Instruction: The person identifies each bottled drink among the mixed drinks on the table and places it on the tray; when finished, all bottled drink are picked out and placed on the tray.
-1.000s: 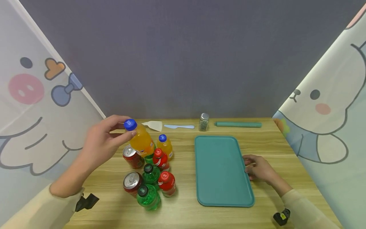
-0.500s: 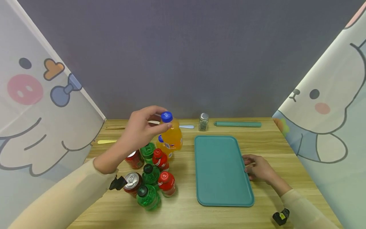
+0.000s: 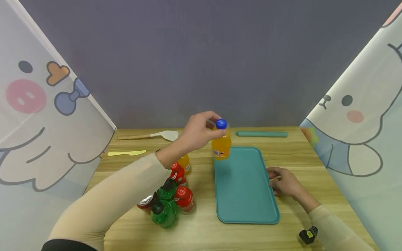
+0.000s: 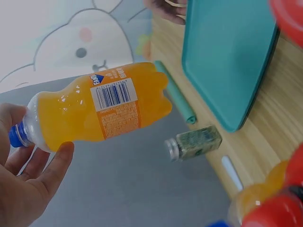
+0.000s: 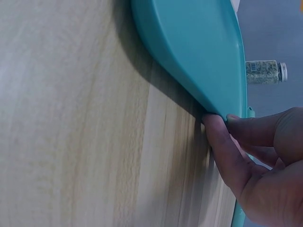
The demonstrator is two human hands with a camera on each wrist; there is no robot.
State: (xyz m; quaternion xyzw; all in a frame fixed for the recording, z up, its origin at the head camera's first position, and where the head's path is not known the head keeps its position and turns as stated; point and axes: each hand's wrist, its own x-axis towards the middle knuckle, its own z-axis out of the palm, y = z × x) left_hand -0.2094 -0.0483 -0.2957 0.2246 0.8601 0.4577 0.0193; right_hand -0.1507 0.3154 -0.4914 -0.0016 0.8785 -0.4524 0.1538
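My left hand [image 3: 201, 131] grips a bottle of orange soda [image 3: 221, 148] by its neck, just below the blue cap. The bottle hangs over the back left corner of the teal tray [image 3: 246, 188]. In the left wrist view the orange soda bottle [image 4: 113, 101] shows its barcode label, with fingers and thumb around the neck. At the tray's right side, my right hand [image 3: 284, 183] pinches the rim. The right wrist view shows thumb and finger of the right hand [image 5: 270, 165] meeting at the edge of the tray [image 5: 203, 52].
Left of the tray stand a second orange bottle [image 3: 184, 163], red bottles [image 3: 184, 199], green bottles [image 3: 164, 213] and cans [image 3: 147, 202], partly behind my left arm. Along the back lie a spatula [image 3: 168, 135], a yellow knife [image 3: 127, 153] and a green stick [image 3: 262, 134]. A spice jar [image 4: 196, 143] stands nearby.
My left hand has carried the orange soda bottle rightward, from above the group of drinks to over the tray's back left corner. The right hand stays at the tray's rim.
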